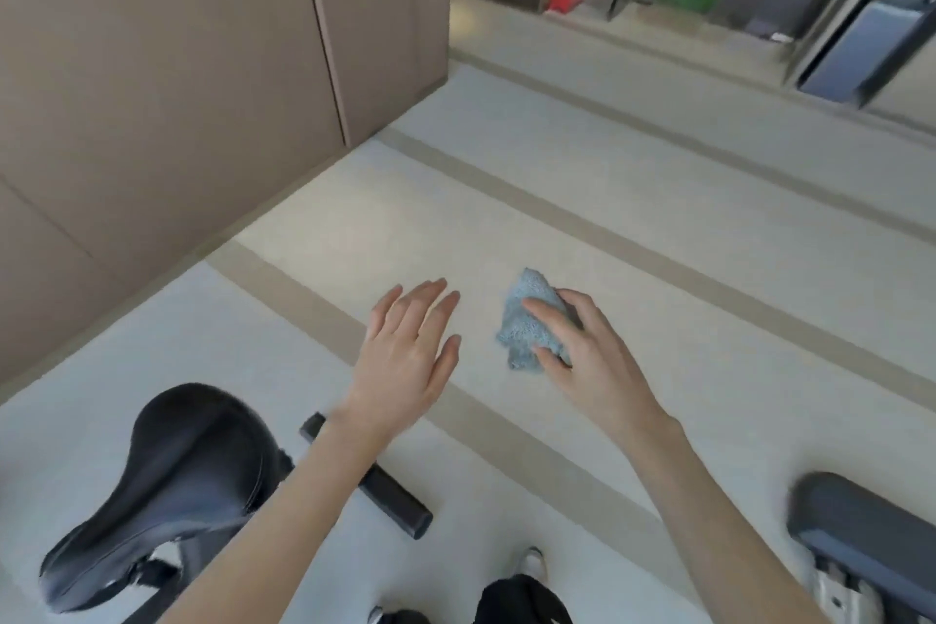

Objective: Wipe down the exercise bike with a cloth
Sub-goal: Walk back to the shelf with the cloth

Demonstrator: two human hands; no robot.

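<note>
Two hands: right hand grips one cloth.

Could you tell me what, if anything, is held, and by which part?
The right hand grips the blue cloth by its right side; the left hand holds nothing.

Reaching up from the bottom edge toward mid-frame with both bare forearms. Holding the left hand just left of centre, palm down, fingers straight and spread. Gripping a blue cloth in the right hand, just right of centre, fingers curled round it.
</note>
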